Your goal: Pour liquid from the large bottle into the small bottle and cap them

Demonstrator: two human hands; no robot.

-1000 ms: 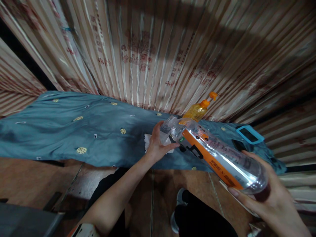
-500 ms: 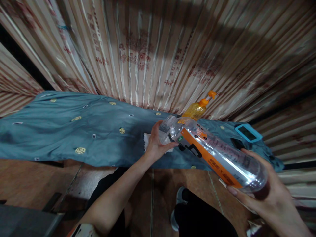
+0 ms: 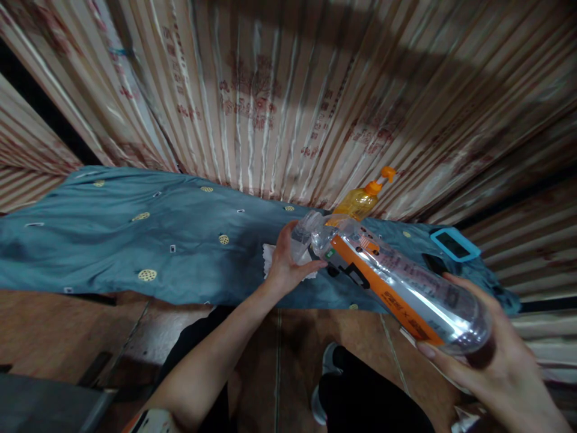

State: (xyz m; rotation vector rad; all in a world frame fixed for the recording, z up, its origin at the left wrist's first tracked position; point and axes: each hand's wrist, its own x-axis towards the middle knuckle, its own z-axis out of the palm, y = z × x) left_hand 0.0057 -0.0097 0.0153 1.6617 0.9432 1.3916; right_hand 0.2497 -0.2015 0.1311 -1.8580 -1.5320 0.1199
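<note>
Two hands share one job here: the right hand (image 3: pixel 491 361) cups the base of a large clear plastic bottle with an orange label (image 3: pixel 396 282), fingers wrapped under it, and tips it neck-down toward a small clear plastic cup (image 3: pixel 303 236). The left hand (image 3: pixel 286 261) grips that cup, fingers closed around its side, just above a white paper napkin (image 3: pixel 270 258) on the blue patterned cloth (image 3: pixel 135 240). The bottle mouth sits at the cup's rim, so pouring looks to be under way; whether liquid flows is unclear. Next would call for a steady tilt and a firm cup. A yellow pump bottle (image 3: pixel 360 201) stands behind.
</note>
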